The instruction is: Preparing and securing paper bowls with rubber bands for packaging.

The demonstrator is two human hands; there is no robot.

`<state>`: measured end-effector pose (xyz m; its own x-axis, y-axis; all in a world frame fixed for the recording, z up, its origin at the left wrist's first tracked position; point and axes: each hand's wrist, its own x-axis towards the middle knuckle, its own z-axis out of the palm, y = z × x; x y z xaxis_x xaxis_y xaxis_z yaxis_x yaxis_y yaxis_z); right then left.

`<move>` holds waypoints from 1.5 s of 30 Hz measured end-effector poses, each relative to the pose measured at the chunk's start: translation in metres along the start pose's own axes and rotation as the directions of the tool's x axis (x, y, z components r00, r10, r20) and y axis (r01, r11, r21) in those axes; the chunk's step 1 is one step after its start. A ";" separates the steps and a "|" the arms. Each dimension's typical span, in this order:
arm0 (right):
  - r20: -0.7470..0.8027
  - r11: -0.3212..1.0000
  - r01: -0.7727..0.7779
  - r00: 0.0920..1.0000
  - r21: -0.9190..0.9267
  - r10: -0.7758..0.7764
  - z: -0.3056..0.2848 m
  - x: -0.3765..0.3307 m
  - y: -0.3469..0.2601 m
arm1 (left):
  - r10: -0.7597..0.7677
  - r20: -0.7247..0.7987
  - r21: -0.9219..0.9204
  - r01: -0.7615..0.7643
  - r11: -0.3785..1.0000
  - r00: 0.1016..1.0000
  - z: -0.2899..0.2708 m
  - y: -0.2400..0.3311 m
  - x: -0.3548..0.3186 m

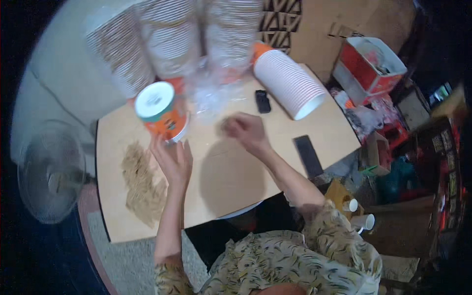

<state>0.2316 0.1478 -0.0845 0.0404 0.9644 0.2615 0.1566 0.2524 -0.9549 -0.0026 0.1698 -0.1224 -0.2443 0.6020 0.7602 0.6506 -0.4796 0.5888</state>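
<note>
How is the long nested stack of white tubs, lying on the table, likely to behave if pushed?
The nested stack lies on its side with rounded walls, so it may roll. Its many separate rims suggest sections could slide apart.

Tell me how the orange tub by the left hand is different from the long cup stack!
The orange tub has orange and green sides; the long cup stack looks mostly white. The tub is short; the stack is longer. The tub's flat white end faces up; the stack lies on its side. Both show some orange and white.
</note>
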 end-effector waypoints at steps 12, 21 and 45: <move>-0.695 0.972 -0.200 0.682 0.122 0.227 -0.240 -0.010 0.022 | 0.686 0.336 -0.683 -0.335 0.649 0.645 0.226 0.213 -0.008; -0.571 0.856 0.051 0.765 0.514 0.297 -0.235 -0.003 0.017 | 0.644 0.574 -0.599 -0.277 0.751 0.505 0.273 0.249 -0.010; 0.356 0.317 0.599 0.740 -0.735 -0.571 -0.069 -0.112 -0.059 | 0.116 0.713 -0.369 0.230 0.901 0.692 -0.077 0.094 -0.135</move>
<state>0.2861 0.0192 -0.0474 -0.4112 0.5976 0.6883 0.7995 0.5991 -0.0425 0.0364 -0.0056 -0.1482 0.4187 0.8161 0.3983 0.2645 -0.5292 0.8062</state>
